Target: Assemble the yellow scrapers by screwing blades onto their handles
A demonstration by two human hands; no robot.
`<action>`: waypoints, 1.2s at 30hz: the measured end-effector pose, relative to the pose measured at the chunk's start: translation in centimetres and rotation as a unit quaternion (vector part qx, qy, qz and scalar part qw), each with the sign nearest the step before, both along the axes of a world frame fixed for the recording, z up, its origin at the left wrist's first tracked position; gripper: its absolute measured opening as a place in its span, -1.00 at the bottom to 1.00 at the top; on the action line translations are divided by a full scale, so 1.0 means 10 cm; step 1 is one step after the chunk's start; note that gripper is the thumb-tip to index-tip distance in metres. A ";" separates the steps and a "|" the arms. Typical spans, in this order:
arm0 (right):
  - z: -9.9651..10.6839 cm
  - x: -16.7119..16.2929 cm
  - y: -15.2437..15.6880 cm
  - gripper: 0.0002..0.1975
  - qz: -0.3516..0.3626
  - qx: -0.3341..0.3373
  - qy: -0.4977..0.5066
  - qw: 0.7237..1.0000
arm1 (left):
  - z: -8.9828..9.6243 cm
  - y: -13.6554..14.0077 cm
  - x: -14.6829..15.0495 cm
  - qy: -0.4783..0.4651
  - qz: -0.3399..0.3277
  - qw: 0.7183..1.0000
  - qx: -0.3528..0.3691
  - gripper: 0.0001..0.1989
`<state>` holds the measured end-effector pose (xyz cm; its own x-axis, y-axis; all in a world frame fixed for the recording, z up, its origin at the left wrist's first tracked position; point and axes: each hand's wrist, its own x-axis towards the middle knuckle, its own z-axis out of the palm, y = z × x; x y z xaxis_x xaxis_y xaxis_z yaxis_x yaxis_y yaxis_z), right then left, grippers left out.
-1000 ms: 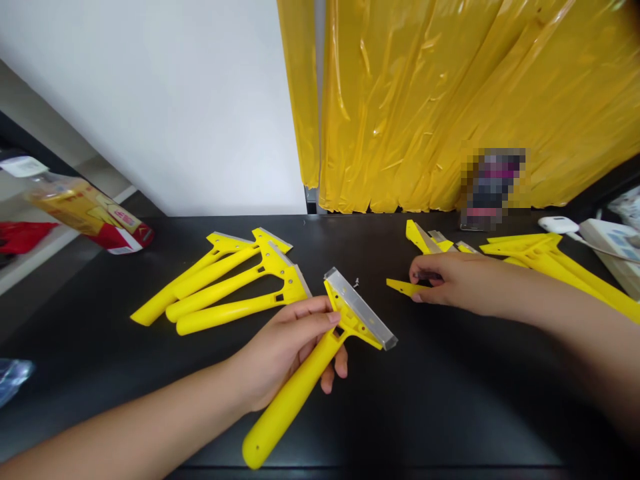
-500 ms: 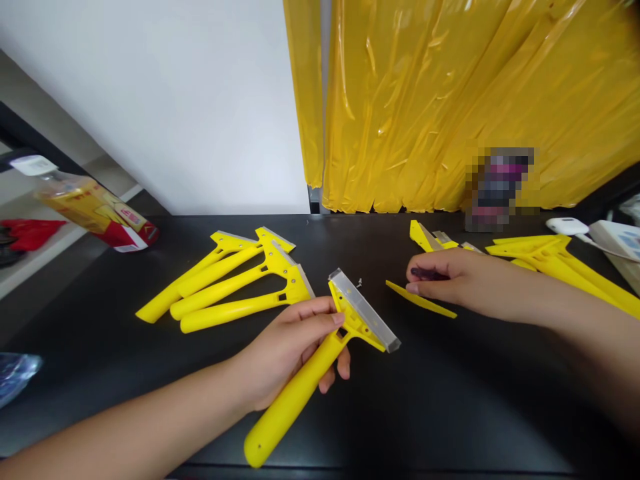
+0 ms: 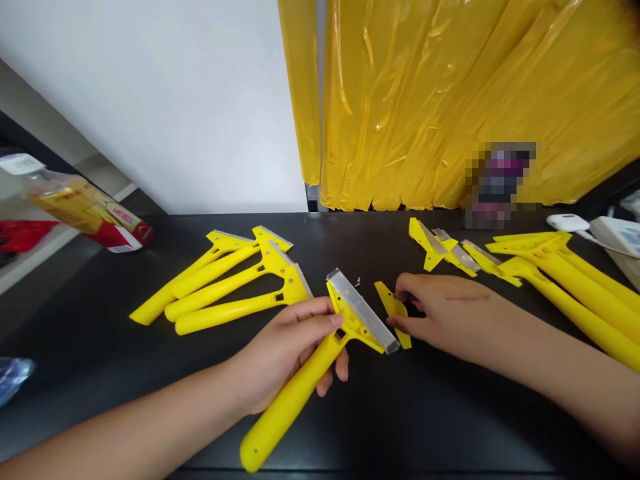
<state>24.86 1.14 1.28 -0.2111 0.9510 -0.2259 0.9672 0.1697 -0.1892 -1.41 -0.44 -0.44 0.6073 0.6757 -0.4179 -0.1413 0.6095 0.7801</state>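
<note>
My left hand (image 3: 287, 343) is closed round the neck of a yellow scraper (image 3: 293, 400), its head tilted up and to the right. Along that head lies a blade in a greyish, see-through sleeve (image 3: 363, 310). Just right of the blade, my right hand (image 3: 445, 313) pinches a small yellow cover plate (image 3: 395, 308) with holes in it; the fingertips are partly hidden behind it. Two or so tiny screws (image 3: 358, 281) lie on the black table (image 3: 320, 250) beyond the blade. Several yellow scrapers (image 3: 225, 290) with blades rest left of my left hand.
Loose yellow plates and sleeved blades (image 3: 445, 247) lie at the back right. Yellow scraper handles (image 3: 565, 287) are piled beside my right forearm. A drink bottle (image 3: 90, 210) leans at the left. A white device with a cable (image 3: 569, 223) sits far right.
My right hand has come left and nearer with the cover plate, which has turned from edge-on to show its broad face. My left hand keeps the scraper almost still.
</note>
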 end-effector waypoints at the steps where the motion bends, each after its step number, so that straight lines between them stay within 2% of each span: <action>1: 0.00 -0.01 0.01 -0.77 0.002 -0.012 0.006 1.000 | 0.00 0.00 0.00 0.001 0.000 1.000 0.001 -0.71; 6: 0.05 0.00 0.08 -0.93 0.010 -0.024 0.022 0.999 | 0.02 0.00 0.00 0.003 -0.001 1.000 0.002 -0.72; 12: 0.07 0.06 0.14 -0.88 -0.028 0.009 0.040 0.999 | 0.01 0.00 0.00 0.000 -0.006 1.000 0.001 -0.72; 16: 0.09 0.09 0.19 -0.81 -0.013 -0.012 0.116 0.993 | 0.01 0.00 0.01 0.005 0.000 1.000 -0.001 -0.74; 18: 0.10 0.08 0.21 -0.72 0.003 -0.041 0.214 0.976 | 0.02 0.00 0.01 0.008 0.000 1.000 -0.003 -0.75; 20: 0.10 0.05 0.20 -0.63 -0.003 -0.060 0.325 0.944 | 0.02 0.00 0.01 0.009 0.001 1.000 -0.003 -0.77; 23: 0.10 -0.01 0.15 -0.65 -0.024 -0.048 0.427 0.903 | 0.02 0.00 0.02 0.005 0.001 1.000 -0.004 -0.78; 28: 0.11 -0.11 0.02 -0.86 -0.012 -0.054 0.508 0.860 | 0.01 0.00 0.02 -0.002 0.002 1.000 -0.005 -0.79; 29: 0.11 -0.12 0.00 -0.87 -0.019 -0.059 0.527 0.848 | 0.01 0.00 0.02 -0.003 0.003 1.000 -0.004 -0.79; 31: 0.11 -0.15 -0.04 -0.75 -0.035 -0.073 0.557 0.826 | 0.00 0.00 0.02 -0.003 0.002 1.000 -0.002 -0.79; 34: 0.11 -0.19 -0.08 -0.87 -0.046 -0.100 0.557 0.824 | 0.00 0.00 0.02 -0.001 0.004 1.000 0.003 -0.79; 36: 0.10 -0.22 -0.09 -0.85 -0.045 -0.100 0.554 0.825 | 0.00 0.00 0.02 0.000 0.007 1.000 0.007 -0.79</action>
<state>22.69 0.21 2.23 -0.3239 0.9411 -0.0969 0.1879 -0.0364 -0.9815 -1.23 -0.39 -0.42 0.5979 0.6903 -0.4074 -0.1504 0.5959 0.7889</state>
